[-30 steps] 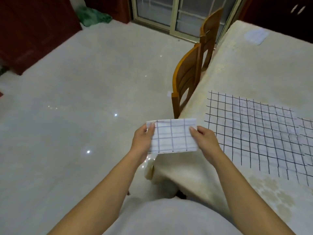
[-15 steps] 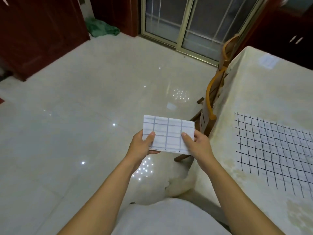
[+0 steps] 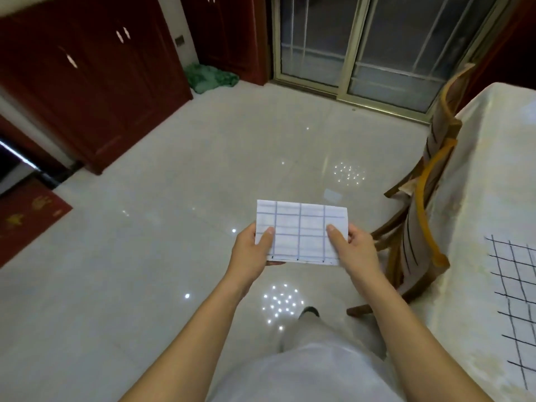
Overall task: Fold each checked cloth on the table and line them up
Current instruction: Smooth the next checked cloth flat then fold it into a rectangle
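Observation:
A small folded checked cloth [image 3: 301, 232], white with a faint blue grid, is held up in the air over the floor, left of the table. My left hand [image 3: 255, 250] grips its left edge with the thumb on top. My right hand [image 3: 352, 248] grips its right edge the same way. A second checked cloth [image 3: 514, 300], white with black lines, lies spread flat on the table [image 3: 487, 198] at the far right, partly cut off by the frame edge.
Two wooden chairs [image 3: 426, 216] stand pushed against the table's left side. A glossy tiled floor [image 3: 174, 227] fills the middle. Red cabinets [image 3: 87, 82] line the left wall, a green bundle [image 3: 210, 78] lies by a glass sliding door [image 3: 362, 44], and a red mat [image 3: 26, 219] is at the left.
The view has swung left, away from the table. Both hands still hold the folded cloth, which is now over the floor instead of over the table's corner.

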